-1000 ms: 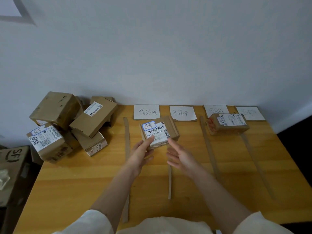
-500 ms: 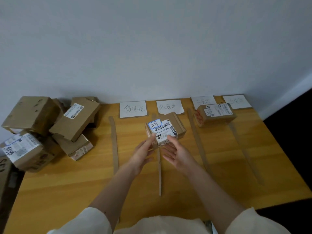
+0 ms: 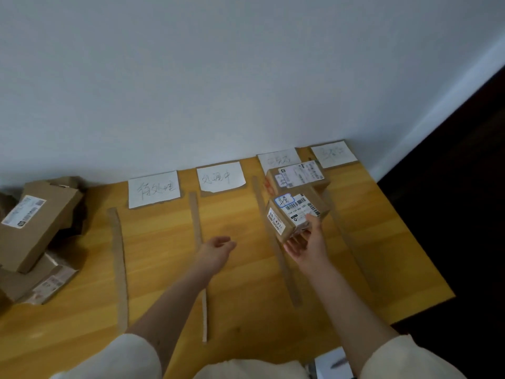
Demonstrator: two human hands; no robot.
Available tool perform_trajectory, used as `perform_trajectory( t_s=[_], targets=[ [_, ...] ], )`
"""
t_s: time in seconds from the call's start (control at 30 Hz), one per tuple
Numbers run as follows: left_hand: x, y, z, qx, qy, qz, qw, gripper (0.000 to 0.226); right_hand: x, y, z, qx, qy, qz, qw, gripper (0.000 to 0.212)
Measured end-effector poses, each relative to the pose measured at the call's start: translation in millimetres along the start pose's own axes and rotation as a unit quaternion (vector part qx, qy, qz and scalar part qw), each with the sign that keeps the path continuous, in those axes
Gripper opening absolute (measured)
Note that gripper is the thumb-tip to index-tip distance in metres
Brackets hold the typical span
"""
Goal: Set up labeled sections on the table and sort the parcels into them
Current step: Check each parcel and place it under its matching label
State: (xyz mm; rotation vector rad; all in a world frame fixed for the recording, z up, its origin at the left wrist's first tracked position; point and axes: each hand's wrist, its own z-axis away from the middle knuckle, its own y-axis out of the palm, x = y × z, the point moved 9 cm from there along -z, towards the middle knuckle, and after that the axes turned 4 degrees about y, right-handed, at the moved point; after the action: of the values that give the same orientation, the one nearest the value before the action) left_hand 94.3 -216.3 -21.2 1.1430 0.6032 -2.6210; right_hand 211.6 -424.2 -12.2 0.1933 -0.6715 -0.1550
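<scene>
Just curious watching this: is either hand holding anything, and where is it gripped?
The right hand holds a small parcel by its near bottom edge. The left hand holds nothing.

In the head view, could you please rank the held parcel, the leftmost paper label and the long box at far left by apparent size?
1. Long box, though nearer the camera.
2. Held parcel in the right hand and leftmost paper label: too alike to rank.

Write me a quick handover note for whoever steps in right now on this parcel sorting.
Right hand: holds the small parcel over the third section, just in front of the parcel already there.
Left hand: empty, open, above the table.
Done: four paper labels and cardboard divider strips laid out; one parcel sorted.
Left: set this parcel down, then sort the unsorted pile at the table's left end.
</scene>
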Motion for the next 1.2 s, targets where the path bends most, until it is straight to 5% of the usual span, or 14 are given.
perform_trajectory(
  t_s=[0.37,0.97,1.2],
  targets=[
    [-42.5,73.7,-49.5,0.036,-0.011,-0.129,0.991,0.052,127.9,-97.1,-78.1,-0.154,-0.07,-0.089,0.982,0.036],
    [-42.9,102.0,-87.1,0.039,-0.066,-0.241,0.968,0.058,187.0,-97.8,-189.7,-0.118,0.0,-0.084,0.989,0.046],
    [-42.8,101.4,-89.2,0.062,-0.079,-0.249,0.963,0.056,188.4,-95.6,-201.2,-0.133,0.018,-0.035,0.99,0.035]
  ],
)
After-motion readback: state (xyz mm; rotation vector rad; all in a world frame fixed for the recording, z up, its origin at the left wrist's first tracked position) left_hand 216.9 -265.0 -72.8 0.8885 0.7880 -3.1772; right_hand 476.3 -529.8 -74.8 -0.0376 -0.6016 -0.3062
